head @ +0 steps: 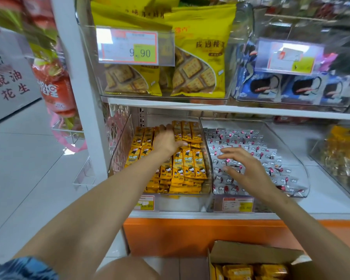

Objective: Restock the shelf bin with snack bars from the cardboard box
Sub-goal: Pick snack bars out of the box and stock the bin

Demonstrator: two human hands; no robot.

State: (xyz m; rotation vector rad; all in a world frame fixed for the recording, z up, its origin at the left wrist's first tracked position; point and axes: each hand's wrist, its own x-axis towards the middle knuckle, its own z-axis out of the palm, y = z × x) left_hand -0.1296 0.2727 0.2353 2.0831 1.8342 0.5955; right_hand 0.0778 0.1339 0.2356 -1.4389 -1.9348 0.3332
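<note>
A clear plastic shelf bin (121, 142) on the lower shelf holds several yellow snack bars (187, 165) in rows and stacks. My left hand (167, 139) reaches deep into this bin and rests on the bars, fingers bent over the back rows and thumb lying on a bar. My right hand (243, 168) hovers with spread fingers above the neighbouring bin's front, holding nothing. The open cardboard box (251, 253) stands on the floor at the bottom right with more yellow bars (249, 271) inside.
The neighbouring clear bin (299, 168) holds silver-wrapped sweets. On the shelf above are yellow cracker bags (198, 57) and blue biscuit packs (287, 87). A white upright post (85, 98) stands left of the bins, with hanging red snack packs (53, 85). An orange base panel (170, 235) runs below.
</note>
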